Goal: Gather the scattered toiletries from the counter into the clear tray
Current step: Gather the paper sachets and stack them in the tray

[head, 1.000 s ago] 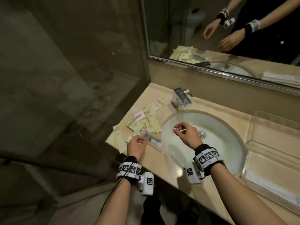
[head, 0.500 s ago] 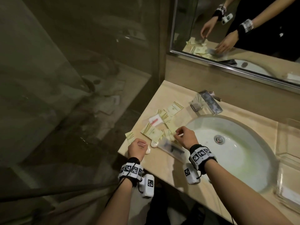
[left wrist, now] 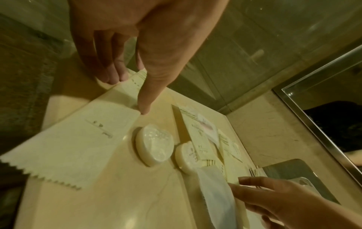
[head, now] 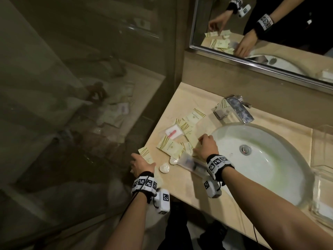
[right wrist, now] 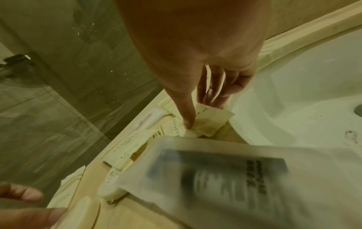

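Note:
Several cream sachets [head: 168, 145] with gold stripes lie scattered on the beige counter [head: 180, 184] left of the sink. Among them are a clear packet with a red mark [head: 173, 132], two round white soaps [head: 164, 167] [left wrist: 154, 146] and a clear pouch [head: 191, 162] [right wrist: 225, 178] holding a dark item. My left hand [head: 139, 159] [left wrist: 130, 93] pinches a long sachet [left wrist: 78, 147] across its width at the counter's left edge. My right hand [head: 198, 145] [right wrist: 198, 114] pinches a cream sachet [right wrist: 213, 122] between thumb and fingers beside the sink rim. The clear tray [head: 322, 179] stands at the far right.
A white sink [head: 270, 170] with a chrome tap [head: 237, 110] fills the counter's middle, between the toiletries and the tray. A glass shower wall [head: 90, 87] runs along the counter's left edge. The mirror [head: 270, 33] hangs behind.
My right hand came from over the sink onto the sachets by its rim. My left hand shifted left from the soaps to the long sachet at the counter's edge.

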`<state>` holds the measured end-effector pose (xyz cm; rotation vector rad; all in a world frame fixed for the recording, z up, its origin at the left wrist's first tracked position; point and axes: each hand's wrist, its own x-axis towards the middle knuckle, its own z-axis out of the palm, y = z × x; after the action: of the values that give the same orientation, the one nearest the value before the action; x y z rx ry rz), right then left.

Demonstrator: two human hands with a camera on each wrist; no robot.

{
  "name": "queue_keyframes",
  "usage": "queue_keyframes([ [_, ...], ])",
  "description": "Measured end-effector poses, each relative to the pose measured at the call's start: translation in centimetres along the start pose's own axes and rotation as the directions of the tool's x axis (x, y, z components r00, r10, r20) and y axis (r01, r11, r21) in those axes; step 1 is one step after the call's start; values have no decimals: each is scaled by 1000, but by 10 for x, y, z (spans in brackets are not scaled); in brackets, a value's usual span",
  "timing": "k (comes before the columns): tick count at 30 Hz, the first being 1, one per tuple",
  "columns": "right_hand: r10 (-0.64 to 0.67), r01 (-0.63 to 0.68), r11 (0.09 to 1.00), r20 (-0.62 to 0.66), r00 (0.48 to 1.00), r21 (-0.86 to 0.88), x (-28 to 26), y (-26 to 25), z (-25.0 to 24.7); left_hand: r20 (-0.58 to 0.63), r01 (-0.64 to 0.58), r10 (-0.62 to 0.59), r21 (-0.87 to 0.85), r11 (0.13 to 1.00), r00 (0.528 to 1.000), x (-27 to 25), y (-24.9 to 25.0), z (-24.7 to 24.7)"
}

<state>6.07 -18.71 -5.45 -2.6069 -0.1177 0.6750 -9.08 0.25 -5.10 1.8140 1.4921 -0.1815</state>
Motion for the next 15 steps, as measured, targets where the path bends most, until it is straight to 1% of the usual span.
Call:
queue_keyframes([
  [3,10,-9,999,-10,1000,32,2,0,1,20,18,-17,-49,999,1000,0,1,-2],
  [5,-8,8,1000,5,1000,24,4,1,1,34,23,-22,-49,999,999,1,3,-3],
  [7,-22,20,999,39,999,34,4,2,0,65,-2,3,-19,1000,998,0,6,-6],
  [9,-21,16,997,58,998,78,2,4,-3,82,-21,24,-33,999,996,-2,10,-9],
  [12,-26,20,991,43,999,136,-3,6,-14,63,-68,74,-95,993,995,-5,19,-16],
  [15,-93,95,972,-20,995,217,-13,14,-32,76,-96,116,-232,968,990,-13,37,-22],
])
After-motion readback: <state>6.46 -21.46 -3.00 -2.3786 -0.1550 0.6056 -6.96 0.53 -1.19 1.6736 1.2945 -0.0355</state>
